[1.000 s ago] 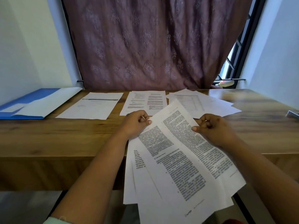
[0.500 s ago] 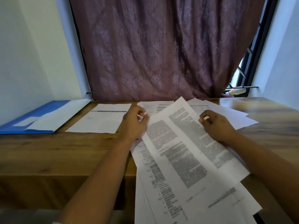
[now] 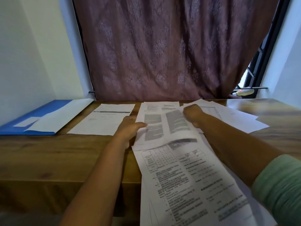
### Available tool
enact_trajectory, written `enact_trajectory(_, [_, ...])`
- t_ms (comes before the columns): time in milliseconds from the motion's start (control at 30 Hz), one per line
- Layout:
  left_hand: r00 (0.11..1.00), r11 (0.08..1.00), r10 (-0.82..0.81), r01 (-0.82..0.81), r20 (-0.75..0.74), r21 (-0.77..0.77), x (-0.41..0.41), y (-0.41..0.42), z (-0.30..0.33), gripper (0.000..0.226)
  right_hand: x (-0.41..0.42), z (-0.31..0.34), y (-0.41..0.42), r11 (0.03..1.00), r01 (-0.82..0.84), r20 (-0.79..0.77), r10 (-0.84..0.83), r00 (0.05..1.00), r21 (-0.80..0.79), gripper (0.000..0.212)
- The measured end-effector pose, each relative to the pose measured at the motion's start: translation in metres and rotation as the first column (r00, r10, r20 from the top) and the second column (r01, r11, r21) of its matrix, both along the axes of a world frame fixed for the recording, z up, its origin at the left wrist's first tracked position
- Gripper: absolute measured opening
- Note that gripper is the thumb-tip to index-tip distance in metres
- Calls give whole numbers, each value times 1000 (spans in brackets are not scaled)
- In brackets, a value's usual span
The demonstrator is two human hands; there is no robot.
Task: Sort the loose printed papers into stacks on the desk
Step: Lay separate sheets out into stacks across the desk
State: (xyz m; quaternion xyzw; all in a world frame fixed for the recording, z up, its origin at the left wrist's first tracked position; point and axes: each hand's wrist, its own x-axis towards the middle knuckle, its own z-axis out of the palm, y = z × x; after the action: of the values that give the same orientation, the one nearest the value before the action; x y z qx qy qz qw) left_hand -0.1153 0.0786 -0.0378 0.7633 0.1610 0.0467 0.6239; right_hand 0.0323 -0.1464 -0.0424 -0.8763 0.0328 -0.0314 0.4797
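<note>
Maroon patterned curtain (image 3: 171, 51) hangs behind a wooden desk (image 3: 53, 154) set between pale walls. On the desk's far left lies a blue folder (image 3: 31, 121); just beside it, one printed sheet (image 3: 104, 119) lies flat. A fanned pile of sheets (image 3: 236, 118) lies at far right. A loose bundle of printed papers (image 3: 187, 185) extends from the desk's middle out past its near edge. Above it, a two-column page (image 3: 161, 126) overlies the middle stack (image 3: 160, 106). Left hand (image 3: 130, 129) grips this page's left edge, thumb on top. Right hand (image 3: 193, 114) is curled at the page's upper right corner; whether it grips the paper cannot be determined.
</note>
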Motion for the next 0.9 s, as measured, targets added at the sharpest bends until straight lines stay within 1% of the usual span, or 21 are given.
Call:
enact_trajectory(33, [998, 990, 60, -61, 17, 124, 1, 1, -1, 53, -1, 0, 3, 1000, -1, 29, 1, 1000, -10, 37])
enact_trajectory(67, [994, 955, 95, -108, 58, 278, 2, 2, -3, 58, 2, 1, 6, 1000, 8, 48, -8, 999, -3, 37])
enact_trajectory(100, [990, 903, 86, -127, 115, 411, 3, 1, -6, 62, 3, 4, 8, 1000, 9, 65, -11, 998, 28, 36])
enact_trajectory(133, [985, 860, 31, -115, 173, 498, 2, 0, -8, 61, 6, 3, 10, 998, 14, 77, -18, 997, 55, 37])
enact_trajectory(167, [980, 833, -64, -52, 189, 551, -1, -2, -8, 57, 13, 2, 11, 996, 14, 87, -21, 996, 82, 40])
enact_trajectory(200, [974, 804, -176, 57, 144, 592, -3, -3, -10, 54, 17, 2, 12, 993, -1, 94, -9, 996, 114, 45])
enact_trajectory(233, [960, 748, -276, 182, 49, 639, -5, -5, -12, 52, 16, 4, 13, 991, -3, 112, -12, 994, 133, 52])
enact_trajectory(267, [935, 660, -349, 291, -59, 693, -6, -7, -14, 53, 12, 6, 13, 993, -13, 150, -5, 989, 119, 56])
enact_trajectory(300, [912, 576, -387, 356, -139, 736, -7, -8, -16, 53, 4, 10, 13, 998, -25, 189, 13, 982, 63, 55])
enact_trajectory(333, [901, 509, -389, 382, -190, 771, -8, -9, -15, 56, -2, 12, 11, 999, -34, 211, 37, 977, -14, 50])
enact_trajectory(400, [902, 411, -350, 392, -254, 823, -5, -10, -16, 60, -12, 17, 2, 988, -69, 251, 103, 963, -139, 35])
enact_trajectory(433, [901, 377, -327, 400, -283, 835, -4, -11, -16, 60, -20, 19, -3, 982, -98, 229, 133, 964, -159, 27])
enact_trajectory(500, [905, 339, -284, 403, -316, 850, -1, -12, -19, 61, -37, 22, -15, 969, -180, 128, 203, 971, -171, 14])
enact_trajectory(567, [926, 334, -235, 361, -294, 871, 1, -14, -22, 63, -55, 21, -33, 926, -272, -43, 271, 962, -263, 15])
enact_trajectory(633, [965, 375, -190, 242, -182, 895, 0, -18, -22, 66, -75, 21, -48, 834, -358, -186, 307, 933, -421, 31])
enact_trajectory(667, [978, 413, -177, 174, -109, 894, -1, -20, -22, 65, -85, 20, -53, 805, -369, -211, 304, 929, -465, 43])
enact_trajectory(733, [979, 506, -206, 112, -6, 855, -3, -23, -23, 61, -97, 15, -57, 803, -352, -189, 297, 936, -481, 55])
enact_trajectory(767, [967, 550, -253, 129, 18, 825, -4, -24, -23, 57, -100, 11, -57, 813, -346, -163, 305, 938, -468, 55])
enact_trajectory(800, [950, 570, -310, 170, 19, 804, -5, -25, -25, 55, -104, 9, -55, 822, -345, -137, 318, 938, -454, 54])
enact_trajectory(833, [933, 558, -360, 215, 0, 802, -5, -27, -26, 54, -105, 6, -53, 836, -348, -113, 332, 936, -424, 51])
enact_trajectory(900, [914, 534, -404, 264, -32, 804, -3, -29, -30, 54, -108, 0, -51, 874, -354, -81, 347, 934, -334, 48])
